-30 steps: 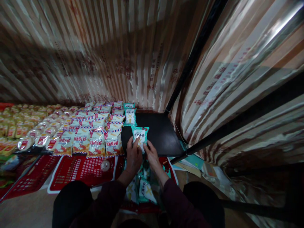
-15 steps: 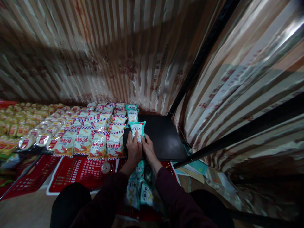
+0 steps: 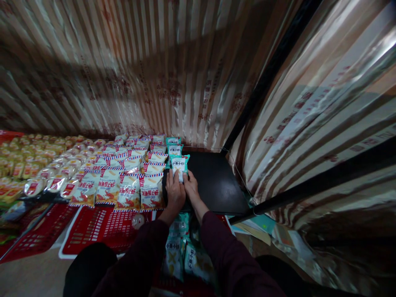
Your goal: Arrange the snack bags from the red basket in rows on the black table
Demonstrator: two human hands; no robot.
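A teal-and-white snack bag (image 3: 179,164) is held between my two hands at the left side of the black shelf board (image 3: 216,177). My left hand (image 3: 175,192) has its fingers over the bag's lower left part. From the right, my right hand (image 3: 191,187) grips the bag's lower right edge. Just beyond it, another teal snack bag (image 3: 175,149) lies in the same column, with one more behind. Below my wrists, several teal bags (image 3: 173,258) fill a red basket between my knees. My palms and the bag's lower end are hidden.
Rows of white-and-red snack bags (image 3: 128,192) lie left of my hands, with round packaged snacks (image 3: 55,181) farther left. Another red basket (image 3: 102,231) stands below the board. Black metal posts (image 3: 278,194) cross at the right, in front of striped plastic sheeting (image 3: 309,119).
The held bag has moved slightly away from me, closer to the teal bags behind it, and now lies lower on the board. Both hands still hold it. The view has shifted slightly.
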